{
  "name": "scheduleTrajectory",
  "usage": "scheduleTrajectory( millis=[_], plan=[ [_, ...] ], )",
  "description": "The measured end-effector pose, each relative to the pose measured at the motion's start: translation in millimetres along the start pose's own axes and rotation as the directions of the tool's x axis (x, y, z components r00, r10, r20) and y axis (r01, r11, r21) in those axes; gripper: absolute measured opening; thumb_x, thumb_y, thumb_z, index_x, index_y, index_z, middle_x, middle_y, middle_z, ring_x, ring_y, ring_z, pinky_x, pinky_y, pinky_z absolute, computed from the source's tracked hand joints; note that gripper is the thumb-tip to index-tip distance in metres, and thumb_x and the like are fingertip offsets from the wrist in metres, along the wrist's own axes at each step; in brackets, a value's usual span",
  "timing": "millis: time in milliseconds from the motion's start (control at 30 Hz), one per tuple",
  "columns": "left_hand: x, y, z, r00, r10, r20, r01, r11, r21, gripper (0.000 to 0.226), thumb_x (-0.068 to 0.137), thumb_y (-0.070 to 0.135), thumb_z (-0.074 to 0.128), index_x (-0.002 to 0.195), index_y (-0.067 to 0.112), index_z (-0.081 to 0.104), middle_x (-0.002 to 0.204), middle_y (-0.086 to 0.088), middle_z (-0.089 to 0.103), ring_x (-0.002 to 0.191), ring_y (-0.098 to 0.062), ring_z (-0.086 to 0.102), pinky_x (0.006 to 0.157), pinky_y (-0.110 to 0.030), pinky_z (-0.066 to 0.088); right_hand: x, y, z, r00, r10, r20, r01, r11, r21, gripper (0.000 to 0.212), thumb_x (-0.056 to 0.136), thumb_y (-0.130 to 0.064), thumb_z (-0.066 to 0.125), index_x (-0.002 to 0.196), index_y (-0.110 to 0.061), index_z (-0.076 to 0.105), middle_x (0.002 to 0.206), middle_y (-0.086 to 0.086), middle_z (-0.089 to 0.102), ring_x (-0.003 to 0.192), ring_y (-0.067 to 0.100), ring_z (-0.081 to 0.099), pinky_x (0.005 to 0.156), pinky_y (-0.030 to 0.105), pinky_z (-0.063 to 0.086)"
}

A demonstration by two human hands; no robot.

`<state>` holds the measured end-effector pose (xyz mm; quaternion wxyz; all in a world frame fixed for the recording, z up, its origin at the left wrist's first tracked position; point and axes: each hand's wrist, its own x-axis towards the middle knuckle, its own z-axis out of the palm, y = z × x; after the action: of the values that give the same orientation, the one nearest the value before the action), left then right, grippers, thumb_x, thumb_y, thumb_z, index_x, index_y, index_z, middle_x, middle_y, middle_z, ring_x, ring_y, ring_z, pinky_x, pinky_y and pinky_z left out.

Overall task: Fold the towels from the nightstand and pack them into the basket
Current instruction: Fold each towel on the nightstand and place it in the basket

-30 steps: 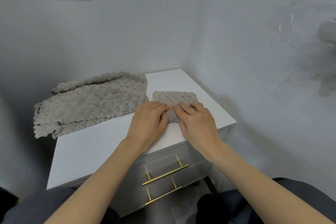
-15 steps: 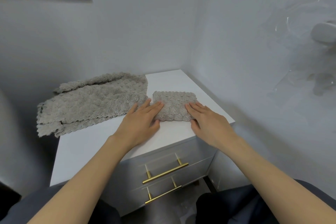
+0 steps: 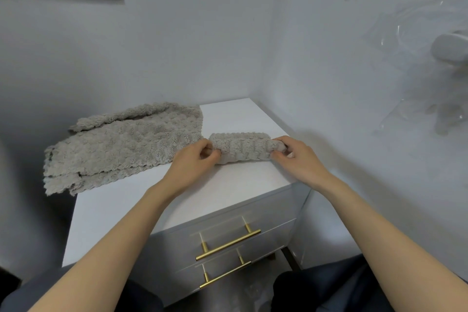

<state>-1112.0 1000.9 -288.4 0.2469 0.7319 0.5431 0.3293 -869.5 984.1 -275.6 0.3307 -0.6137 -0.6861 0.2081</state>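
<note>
While pinched at both ends | folded towel | long axis left-right

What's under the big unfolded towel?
The big towel lies on the white nightstand top, its left part hanging over that edge. Whatever else may lie beneath is covered. Both hands grip the small folded towel beside it.

You have two hands on one small folded towel: your left hand grips its left end, your right hand its right end. One pile of unfolded towels lies just left of your left hand. Below your hands, one nightstand shows two drawers and two brass handles.
</note>
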Motion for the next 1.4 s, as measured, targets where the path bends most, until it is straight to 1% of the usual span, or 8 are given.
scheduleTrajectory(
  millis=[200, 300, 433, 633, 733, 833, 1167, 1400],
  plan=[
    [0.8, 2.1, 7.6, 0.992, -0.06, -0.112, 0.068, 0.995, 0.072, 0.038, 0.095, 0.034, 0.046, 0.062, 0.018, 0.037, 0.055, 0.007, 0.04, 0.054, -0.013, 0.036, 0.052, -0.031, 0.027, 1.1, -3.4, -1.6, 0.984, 0.169, 0.049, -0.175, 0.971, 0.164, 0.031, 0.093, -0.033, 0.059, 0.076, -0.008, 0.055, 0.063, -0.005, 0.042, 0.063, 0.013, 0.04, 0.062, 0.029, 0.028],
    [-1.6, 3.7, 8.9, 0.99, -0.059, -0.129, 0.082, 0.981, 0.178, 0.04, 0.095, 0.035, 0.043, 0.06, 0.017, 0.035, 0.054, 0.004, 0.041, 0.054, -0.018, 0.038, 0.051, -0.03, 0.026, 1.8, -4.9, -1.5, 0.973, 0.217, 0.081, -0.226, 0.965, 0.13, 0.034, 0.094, -0.037, 0.057, 0.074, -0.01, 0.048, 0.067, 0.001, 0.038, 0.065, 0.015, 0.037, 0.064, 0.031, 0.024],
    [-0.1, 6.6, 7.8, 0.994, -0.075, -0.078, 0.096, 0.944, 0.315, 0.04, 0.095, 0.036, 0.039, 0.062, 0.014, 0.037, 0.055, -0.001, 0.044, 0.053, -0.022, 0.04, 0.051, -0.03, 0.026, 5.8, -4.0, -1.2, 0.943, 0.315, 0.105, -0.326, 0.938, 0.12, 0.05, 0.09, -0.039, 0.059, 0.09, 0.011, 0.058, 0.08, 0.005, 0.05, 0.077, 0.017, 0.047, 0.071, 0.03, 0.029],
    [5.0, 9.5, 8.0, 0.984, -0.156, -0.081, 0.172, 0.951, 0.256, 0.032, 0.095, 0.042, 0.039, 0.083, 0.014, 0.047, 0.072, 0.0, 0.056, 0.07, -0.023, 0.053, 0.063, -0.032, 0.037, 12.4, -10.6, 0.0, 0.926, 0.373, 0.061, -0.374, 0.927, 0.008, 0.027, 0.087, -0.034, 0.06, 0.071, -0.015, 0.047, 0.07, 0.005, 0.043, 0.063, 0.019, 0.04, 0.059, 0.03, 0.026],
    [7.7, 6.3, 7.8, 0.989, -0.148, -0.029, 0.15, 0.962, 0.23, 0.036, 0.095, 0.04, 0.04, 0.066, 0.017, 0.04, 0.058, 0.005, 0.044, 0.058, -0.021, 0.043, 0.059, -0.031, 0.032, 16.8, -13.9, -2.7, 0.907, 0.407, 0.109, -0.41, 0.912, -0.003, 0.042, 0.086, -0.028, 0.061, 0.056, -0.018, 0.034, 0.057, 0.001, 0.033, 0.052, 0.017, 0.032, 0.054, 0.029, 0.023],
    [8.1, 4.1, 6.2, 0.988, -0.153, 0.022, 0.142, 0.958, 0.248, 0.037, 0.095, 0.04, 0.039, 0.065, 0.018, 0.037, 0.056, 0.007, 0.04, 0.056, -0.016, 0.039, 0.063, -0.032, 0.029, 19.8, -17.8, -6.1, 0.888, 0.434, 0.155, -0.429, 0.901, -0.06, 0.036, 0.087, -0.027, 0.061, 0.058, -0.014, 0.043, 0.059, 0.001, 0.041, 0.055, 0.016, 0.039, 0.054, 0.027, 0.03],
    [-3.5, 17.4, 12.8, 0.972, -0.233, 0.026, 0.235, 0.965, -0.113, 0.036, 0.093, 0.034, 0.042, 0.063, 0.022, 0.027, 0.059, 0.003, 0.034, 0.07, -0.018, 0.034, 0.071, -0.035, 0.022, 5.9, -20.5, -1.0, 0.923, 0.347, 0.169, -0.365, 0.927, 0.09, 0.031, 0.092, -0.028, 0.05, 0.066, -0.02, 0.034, 0.067, -0.004, 0.036, 0.06, 0.01, 0.036, 0.055, 0.025, 0.028],
    [-20.2, 33.4, 9.3, 0.974, -0.221, 0.056, 0.218, 0.832, -0.51, 0.018, 0.096, 0.025, 0.048, 0.082, 0.016, 0.042, 0.073, 0.002, 0.04, 0.065, -0.011, 0.036, 0.066, -0.025, 0.033, -13.3, -29.5, -13.8, 0.95, 0.307, 0.06, -0.307, 0.877, 0.37, 0.015, 0.087, -0.021, 0.058, 0.091, -0.014, 0.046, 0.084, 0.001, 0.051, 0.076, 0.016, 0.05, 0.074, 0.032, 0.047]
  ],
)
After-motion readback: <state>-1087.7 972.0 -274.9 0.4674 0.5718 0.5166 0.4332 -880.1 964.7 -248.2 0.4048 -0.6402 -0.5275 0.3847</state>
